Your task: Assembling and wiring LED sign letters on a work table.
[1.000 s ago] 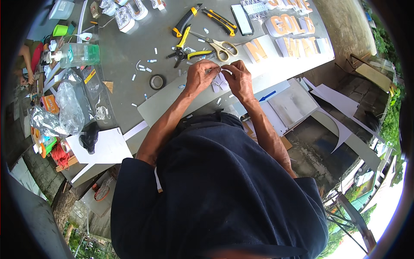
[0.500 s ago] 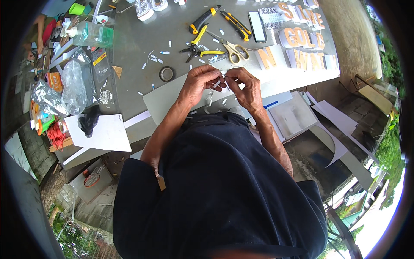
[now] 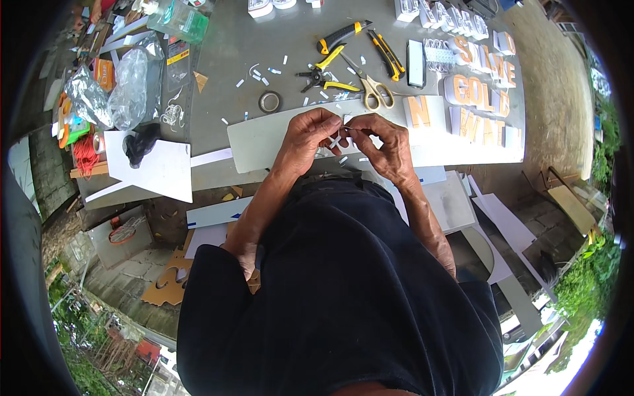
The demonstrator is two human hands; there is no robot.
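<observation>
My left hand (image 3: 310, 135) and my right hand (image 3: 383, 140) meet over the near edge of the grey table (image 3: 231, 53), fingertips together. Between them I pinch a small white strip (image 3: 337, 140), each hand on one end. Beneath the hands lies a long pale board (image 3: 264, 142). Several tiny white scraps (image 3: 264, 76) are scattered on the table just beyond.
Behind the hands lie yellow-handled scissors (image 3: 376, 89), pliers (image 3: 323, 74), two utility knives (image 3: 343, 34) and a tape ring (image 3: 269, 101). Orange-faced cut-out letters (image 3: 472, 92) fill the right. Plastic bags (image 3: 125, 79) and a white sheet (image 3: 162, 171) sit left. Boards (image 3: 456, 204) lean below the table.
My hands stay together on the small white strip. The view has shifted, so the table and tools sit lower in the picture than a second ago.
</observation>
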